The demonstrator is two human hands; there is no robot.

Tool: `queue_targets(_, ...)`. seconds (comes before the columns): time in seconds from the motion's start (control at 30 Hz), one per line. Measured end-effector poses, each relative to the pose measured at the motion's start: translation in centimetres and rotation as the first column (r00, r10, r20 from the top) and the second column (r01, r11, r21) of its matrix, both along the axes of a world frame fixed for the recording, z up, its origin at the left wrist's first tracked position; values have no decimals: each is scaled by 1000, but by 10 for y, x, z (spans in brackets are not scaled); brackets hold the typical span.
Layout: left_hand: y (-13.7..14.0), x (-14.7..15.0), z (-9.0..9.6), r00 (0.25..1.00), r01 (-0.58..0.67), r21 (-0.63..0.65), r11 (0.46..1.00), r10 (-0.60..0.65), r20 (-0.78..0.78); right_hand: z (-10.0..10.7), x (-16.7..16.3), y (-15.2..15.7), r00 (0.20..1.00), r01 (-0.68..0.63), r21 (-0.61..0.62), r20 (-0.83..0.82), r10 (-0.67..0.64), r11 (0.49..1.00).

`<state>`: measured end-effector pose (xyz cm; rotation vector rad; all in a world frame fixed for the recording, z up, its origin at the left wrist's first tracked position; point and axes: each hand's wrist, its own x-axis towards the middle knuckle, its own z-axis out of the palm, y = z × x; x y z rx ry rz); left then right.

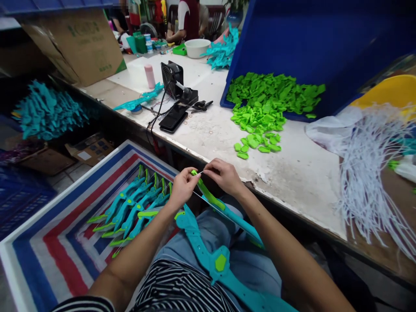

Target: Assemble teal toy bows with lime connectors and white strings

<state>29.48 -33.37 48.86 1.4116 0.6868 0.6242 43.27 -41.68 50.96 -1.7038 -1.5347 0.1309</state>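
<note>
A teal and green toy bow [222,271] lies across my lap, with a green hexagon on its middle part. My left hand [182,187] is closed in a pinch at the bow's green limb tip [194,172]. Close beside it, my right hand [225,177] pinches the end of a thin white string [202,172] between thumb and finger. The string runs along the bow from the tip; its exact path at the fingertips is too small to make out.
To the left, several similar toy bows [130,201] lie in a striped-lined tray [48,242]. On the table are green plastic pieces [260,117] spilling from a blue bin [312,47], a bundle of white strings [367,173], a black fan [172,80] and a phone [173,118].
</note>
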Motion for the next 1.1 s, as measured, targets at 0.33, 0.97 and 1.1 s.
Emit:
queue_targets(0.33, -7, -1, 4, 999, -54, 461, 886, 48, 25, 14, 49, 3, 868, 495, 88, -73, -490, 864)
queue_targets(0.97, 9, 16, 44, 995, -2, -90, 996, 11, 104, -14, -61, 16, 742, 582, 232, -543, -393, 779)
queue_targets(1.1, 13, 18, 50, 994, 94, -257, 962, -74, 86, -7, -58, 21, 750, 589, 284, -541, -381, 756)
